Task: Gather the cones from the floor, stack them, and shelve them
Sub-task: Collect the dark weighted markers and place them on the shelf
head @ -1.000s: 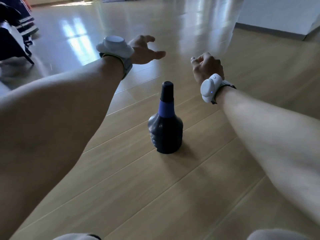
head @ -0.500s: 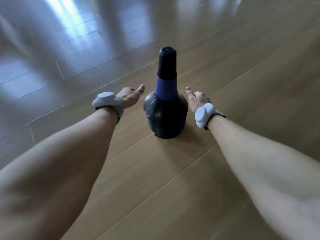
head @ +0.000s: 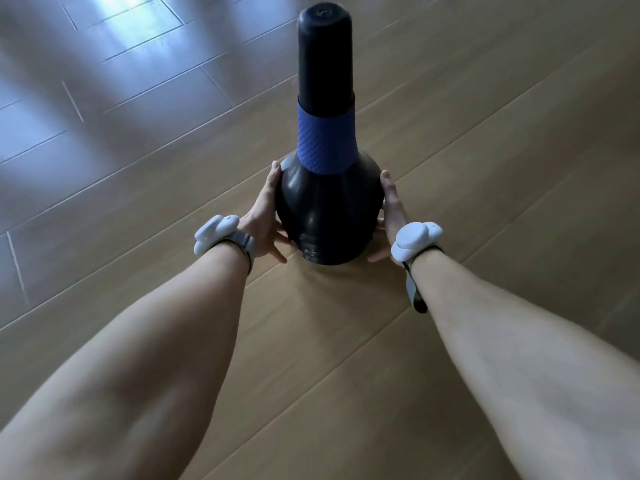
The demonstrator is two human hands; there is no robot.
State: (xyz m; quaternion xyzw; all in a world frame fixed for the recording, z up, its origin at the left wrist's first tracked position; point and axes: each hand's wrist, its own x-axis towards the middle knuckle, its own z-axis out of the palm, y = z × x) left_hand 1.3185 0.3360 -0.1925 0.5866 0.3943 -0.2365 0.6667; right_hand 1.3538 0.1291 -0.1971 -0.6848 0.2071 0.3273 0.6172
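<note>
A tall black cone point(head: 327, 206) with a blue textured band round its neck stands upright on the wooden floor. Layered rims show at its foot, as of cones nested together. My left hand point(head: 260, 216) grips the left side of the wide base, fingers along the far side and thumb at the near edge. My right hand point(head: 393, 209) grips the right side of the base the same way. Both wrists carry white trackers. The palms and the far side of the cone are hidden.
Bare wooden floorboards point(head: 485, 168) lie all around the cone. A bright patch of reflected light point(head: 131, 26) falls on the floor at the upper left. No other cones or furniture are in view.
Both hands came down from in front of me to either side of the cone and now close on its base. My view has dropped closer to the cone.
</note>
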